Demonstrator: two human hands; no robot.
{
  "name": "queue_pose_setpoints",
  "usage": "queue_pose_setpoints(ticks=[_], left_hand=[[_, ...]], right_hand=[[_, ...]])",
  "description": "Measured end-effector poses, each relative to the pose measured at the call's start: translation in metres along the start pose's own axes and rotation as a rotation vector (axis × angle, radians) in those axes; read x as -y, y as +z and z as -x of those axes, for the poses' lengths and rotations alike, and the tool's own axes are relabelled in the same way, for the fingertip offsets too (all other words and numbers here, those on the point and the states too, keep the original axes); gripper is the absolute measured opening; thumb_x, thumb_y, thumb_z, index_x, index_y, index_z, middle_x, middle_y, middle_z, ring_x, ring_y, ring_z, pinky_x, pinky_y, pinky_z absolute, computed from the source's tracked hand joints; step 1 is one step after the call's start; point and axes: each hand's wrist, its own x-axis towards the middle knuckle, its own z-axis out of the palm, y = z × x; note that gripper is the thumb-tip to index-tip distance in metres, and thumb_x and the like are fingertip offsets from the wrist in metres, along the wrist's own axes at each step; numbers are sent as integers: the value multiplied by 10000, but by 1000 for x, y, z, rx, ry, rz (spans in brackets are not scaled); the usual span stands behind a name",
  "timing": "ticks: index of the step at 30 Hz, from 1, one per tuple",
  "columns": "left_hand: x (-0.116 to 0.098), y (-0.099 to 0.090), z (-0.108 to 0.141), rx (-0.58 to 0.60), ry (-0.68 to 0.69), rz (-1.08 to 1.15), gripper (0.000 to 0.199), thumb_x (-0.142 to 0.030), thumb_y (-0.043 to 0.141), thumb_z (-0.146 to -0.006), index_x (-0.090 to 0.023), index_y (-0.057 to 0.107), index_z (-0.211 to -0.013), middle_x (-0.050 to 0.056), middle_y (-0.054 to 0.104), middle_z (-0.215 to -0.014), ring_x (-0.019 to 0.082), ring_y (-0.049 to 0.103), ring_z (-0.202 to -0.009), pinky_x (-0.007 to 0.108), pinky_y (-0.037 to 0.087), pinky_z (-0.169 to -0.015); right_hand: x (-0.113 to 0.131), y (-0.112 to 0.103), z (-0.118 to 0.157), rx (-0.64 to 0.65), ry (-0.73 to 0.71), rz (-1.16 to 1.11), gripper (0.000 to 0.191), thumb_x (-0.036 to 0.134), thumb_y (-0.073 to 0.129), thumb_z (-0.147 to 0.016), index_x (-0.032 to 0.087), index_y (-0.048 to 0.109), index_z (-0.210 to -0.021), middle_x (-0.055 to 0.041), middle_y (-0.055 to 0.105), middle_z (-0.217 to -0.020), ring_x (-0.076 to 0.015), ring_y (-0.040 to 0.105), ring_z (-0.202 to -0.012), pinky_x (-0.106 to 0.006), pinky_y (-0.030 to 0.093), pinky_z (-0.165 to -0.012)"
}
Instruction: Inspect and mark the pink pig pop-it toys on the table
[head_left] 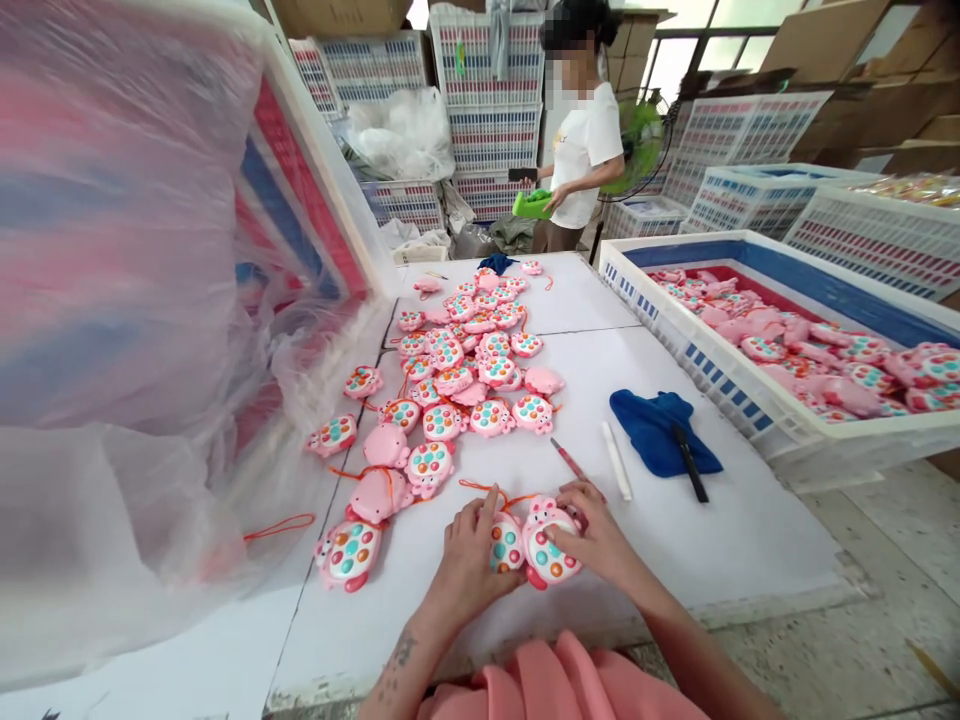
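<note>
Two pink pig-shaped toys with coloured round buttons lie close together at the front of the white table (720, 545). My left hand (469, 560) grips the left toy (507, 543), partly covering it. My right hand (596, 530) lies over the right toy (551, 547), its fingers pressing on the top edge. An orange cord (495, 493) runs from the toys across the table. A loose heap of similar pink toys (457, 385), some lying face down, spreads out beyond my hands. A thin red-handled tool (570, 460) lies just past my right hand.
A blue cloth (660, 430), a black-handled tool (690, 465) and a white stick (616, 460) lie on the table. A white crate (697, 375) of pink toys stands right; a plastic-wrapped crate (150, 300) looms left. Behind, a co-worker (585, 150) holds a green object (532, 205).
</note>
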Motion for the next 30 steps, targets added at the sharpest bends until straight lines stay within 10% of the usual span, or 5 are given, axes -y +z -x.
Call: queue_pose_setpoints(ticks=[7, 19, 25, 30], left_hand=[[2, -9, 2, -14, 56, 158, 983, -181, 687, -692, -300, 140, -1499, 123, 238, -1477, 289, 295, -1372, 455, 340, -1106], [-20, -36, 6, 191, 307, 21, 1066, 20, 609, -639, -395, 117, -1489, 83, 59, -1597, 318, 346, -1356, 476, 438, -1037], [-27, -50, 5, 153, 195, 165, 948, -136, 661, -754, -428, 126, -1479, 26, 14, -1605, 302, 230, -1431, 458, 414, -1077], [-9, -43, 3, -20, 146, 70, 748, -273, 559, -866, -422, 151, -1474, 14, 144, -1589, 286, 211, -1442, 509, 318, -1130]], right_hand=[[10, -7, 1, 251, 355, -722, 443, 447, 754, -689, 210, 589, -1025, -25, 625, -891, -183, 608, -741, -302, 468, -664], [24, 25, 19, 657, 484, -1107, 631, 345, 814, -642, 163, 609, -1210, -96, 678, -1076, -172, 661, -863, -268, 471, -782], [27, 21, 13, 537, 398, -1128, 607, 459, 775, -648, 225, 634, -1189, -90, 661, -1163, -219, 644, -985, -339, 471, -882], [28, -21, -8, 175, 296, -971, 468, 490, 698, -712, 252, 676, -1115, -52, 710, -1046, -230, 664, -894, -353, 525, -772]])
